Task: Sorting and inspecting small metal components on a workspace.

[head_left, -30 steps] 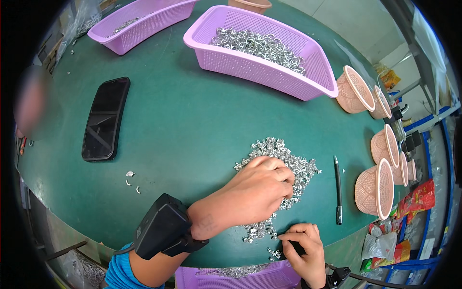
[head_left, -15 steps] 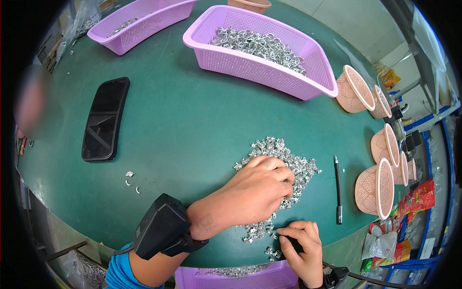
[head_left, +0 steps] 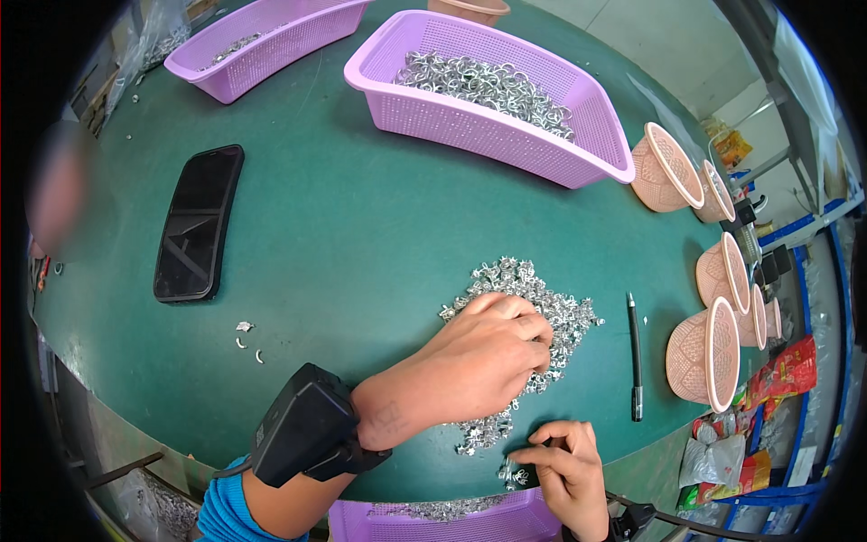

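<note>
A heap of small silver metal pieces (head_left: 564, 316) lies on the green tabletop, trailing toward the near edge. My left hand (head_left: 492, 352) rests palm down on this heap. Its fingers curl in among the pieces, and the fingertips are hidden. Closer to the edge, my right hand (head_left: 564, 461) is held with thumb and forefinger apart. One fingertip is at a small separate cluster of metal pieces (head_left: 517, 476); no piece shows clearly between the fingers. Below the table edge, a purple basket (head_left: 352, 522) has similar pieces in it.
A large purple basket (head_left: 479, 135) of metal rings stands beyond my hands, another purple basket (head_left: 280, 45) at far left. A black phone (head_left: 199, 226) lies left, a black pen (head_left: 635, 361) right. Several peach baskets (head_left: 691, 361) line the right edge. Loose bits (head_left: 244, 327) lie left.
My right hand has shifted slightly down and left to the small cluster, and its thumb and forefinger have parted. The left hand stays in place on the heap.
</note>
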Demonstrator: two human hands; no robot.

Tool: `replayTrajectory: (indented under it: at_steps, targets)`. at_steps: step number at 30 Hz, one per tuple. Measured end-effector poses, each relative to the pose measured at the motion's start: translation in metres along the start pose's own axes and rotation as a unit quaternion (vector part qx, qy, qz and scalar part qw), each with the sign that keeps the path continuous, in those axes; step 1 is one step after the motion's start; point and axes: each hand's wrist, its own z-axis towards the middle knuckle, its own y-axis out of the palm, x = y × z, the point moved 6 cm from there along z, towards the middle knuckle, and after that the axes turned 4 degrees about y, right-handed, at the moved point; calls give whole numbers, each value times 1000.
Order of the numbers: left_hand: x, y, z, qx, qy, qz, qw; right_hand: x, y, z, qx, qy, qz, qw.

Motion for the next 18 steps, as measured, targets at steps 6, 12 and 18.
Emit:
replayTrajectory:
  at_steps: [6, 12, 18]
  targets:
    - [1, 1, 1, 2, 2, 1, 1000, 4, 7, 6, 30, 15, -4, 999]
    - [0, 0, 0, 8, 1, 0, 1000, -3, 13, 12, 32, -27, -61, 997]
    - [1, 0, 1, 10, 2, 2, 1000, 7, 3, 3, 40, 12, -29, 999]
